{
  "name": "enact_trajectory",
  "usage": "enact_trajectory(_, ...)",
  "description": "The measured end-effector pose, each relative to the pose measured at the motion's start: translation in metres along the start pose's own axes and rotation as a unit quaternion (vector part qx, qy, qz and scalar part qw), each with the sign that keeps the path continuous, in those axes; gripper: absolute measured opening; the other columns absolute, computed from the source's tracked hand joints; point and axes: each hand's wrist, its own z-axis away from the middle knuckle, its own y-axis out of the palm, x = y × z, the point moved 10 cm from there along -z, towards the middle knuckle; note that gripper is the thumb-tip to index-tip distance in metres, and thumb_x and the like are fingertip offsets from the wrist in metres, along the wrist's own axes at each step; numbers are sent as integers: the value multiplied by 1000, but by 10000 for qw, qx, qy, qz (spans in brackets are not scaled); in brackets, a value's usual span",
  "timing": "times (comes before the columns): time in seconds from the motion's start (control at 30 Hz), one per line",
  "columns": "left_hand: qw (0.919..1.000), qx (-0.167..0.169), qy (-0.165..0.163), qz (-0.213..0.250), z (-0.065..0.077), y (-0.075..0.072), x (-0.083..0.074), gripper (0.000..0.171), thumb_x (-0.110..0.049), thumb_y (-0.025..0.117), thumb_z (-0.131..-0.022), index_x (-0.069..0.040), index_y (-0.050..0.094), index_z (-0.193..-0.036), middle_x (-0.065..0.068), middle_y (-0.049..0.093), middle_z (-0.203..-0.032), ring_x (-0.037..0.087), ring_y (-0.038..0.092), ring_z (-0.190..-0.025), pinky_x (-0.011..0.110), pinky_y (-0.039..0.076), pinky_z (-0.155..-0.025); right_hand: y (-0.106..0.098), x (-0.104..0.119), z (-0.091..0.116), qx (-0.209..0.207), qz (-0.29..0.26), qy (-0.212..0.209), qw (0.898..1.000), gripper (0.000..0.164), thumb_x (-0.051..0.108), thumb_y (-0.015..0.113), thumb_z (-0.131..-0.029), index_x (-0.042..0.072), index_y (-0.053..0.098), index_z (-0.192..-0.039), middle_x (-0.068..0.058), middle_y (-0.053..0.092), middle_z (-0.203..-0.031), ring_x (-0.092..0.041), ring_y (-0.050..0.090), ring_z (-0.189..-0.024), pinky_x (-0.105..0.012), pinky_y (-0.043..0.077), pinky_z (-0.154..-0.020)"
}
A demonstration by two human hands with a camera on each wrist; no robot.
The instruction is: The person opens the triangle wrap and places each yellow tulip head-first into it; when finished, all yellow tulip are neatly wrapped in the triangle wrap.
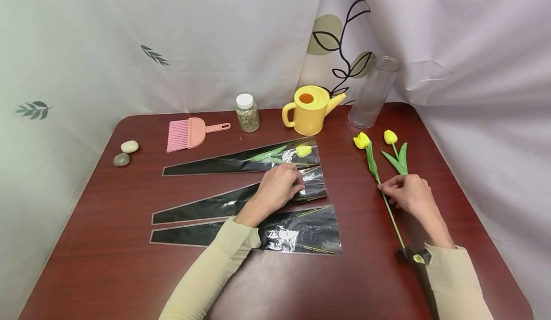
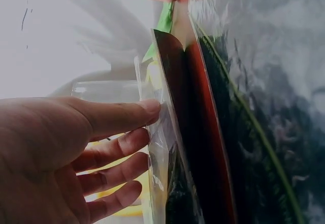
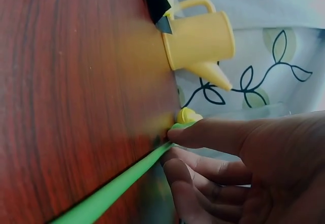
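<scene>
In the head view my left hand (image 1: 277, 186) is over the wide end of the middle flower sleeve (image 1: 234, 203), a tapered clear-and-black film. Up close, the left thumb and fingertips pinch one film layer (image 2: 161, 168), and the mouth gapes beside it. My right hand (image 1: 411, 195) pinches the green stem of a yellow artificial tulip (image 1: 361, 140) between thumb and fingers; its stem (image 3: 119, 187) runs low along the tabletop in the right wrist view. Another yellow tulip (image 1: 390, 137) lies just beyond that hand, its lower stem hidden.
One sleeve (image 1: 206, 166) behind holds a tulip; another sleeve (image 1: 301, 234) lies in front. Along the back stand a clear vase (image 1: 372, 95), a yellow watering can (image 1: 309, 116) and a white-capped jar (image 1: 248, 116). A pink brush (image 1: 189, 133) and two stones (image 1: 129, 146) lie left.
</scene>
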Motion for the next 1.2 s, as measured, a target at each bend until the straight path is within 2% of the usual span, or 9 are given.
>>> enact_trajectory(0.37,10000,16,33,-20,-1,-1,-3,6,-26,78,-85,-22,75,-82,-6,56,-82,16,60,-86,34,50,-74,-2,-2,1,29,-373,93,9993,25,23,71,-88,-2,74,-91,-3,69,-65,-16,65,-52,-24,49,-54)
enact_trajectory(0.5,10000,30,19,-5,-1,-1,-3,6,-26,78,-85,-22,75,-83,-6,56,-83,16,60,-88,34,50,-75,3,1,1,338,-1451,-2,9888,27,19,71,-89,-7,72,-98,-5,70,-71,-15,64,-54,-26,52,-54)
enact_trajectory(0.57,10000,36,-1,1,-1,0,-2,6,-26,77,-86,-22,75,-83,-7,56,-83,16,59,-88,34,50,-75,7,4,1,610,-2466,-82,9672,29,15,71,-90,-11,69,-102,-5,69,-73,-14,63,-56,-26,53,-54)
enact_trajectory(0.67,10000,11,-14,17,-1,-1,-1,6,-27,77,-86,-22,74,-83,-7,57,-83,15,59,-87,33,50,-75,7,10,2,876,-4071,-200,9090,25,9,69,-92,-13,67,-105,-6,68,-75,-14,62,-60,-25,52,-52)
enact_trajectory(0.73,10000,-27,1,18,0,-2,0,6,-26,77,-86,-22,74,-83,-7,57,-84,15,60,-87,33,50,-75,2,14,3,783,-4900,-314,8676,19,4,67,-92,-12,68,-103,-7,69,-78,-15,64,-63,-24,51,-51)
enact_trajectory(0.8,10000,-69,11,16,0,-4,-1,7,-26,77,-87,-21,74,-83,-6,58,-84,15,60,-87,33,50,-75,-5,17,3,472,-5404,-465,8388,14,0,66,-92,-10,69,-101,-10,70,-79,-18,68,-64,-24,52,-51)
enact_trajectory(1.03,9999,-117,17,5,-1,-5,-1,7,-26,76,-87,-21,75,-84,-6,58,-84,15,60,-88,32,50,-76,-28,2,4,-1050,-5863,-614,8009,26,-4,71,-86,-21,62,-104,-18,71,-82,-26,72,-67,-30,56,-55)
enact_trajectory(1.1,9999,-122,12,14,-1,-6,-1,7,-26,76,-87,-21,75,-84,-6,59,-85,15,60,-88,32,51,-76,-27,-5,3,-1311,-6002,-478,7876,27,-4,73,-85,-21,63,-103,-19,71,-82,-27,72,-68,-32,57,-56)
enact_trajectory(1.2,9998,-164,7,67,-1,-7,-1,7,-26,76,-87,-21,74,-83,-7,59,-85,15,60,-88,32,51,-76,-20,-7,2,-1535,-6072,-309,7790,27,-2,73,-85,-19,64,-103,-20,72,-84,-28,72,-70,-34,57,-58)
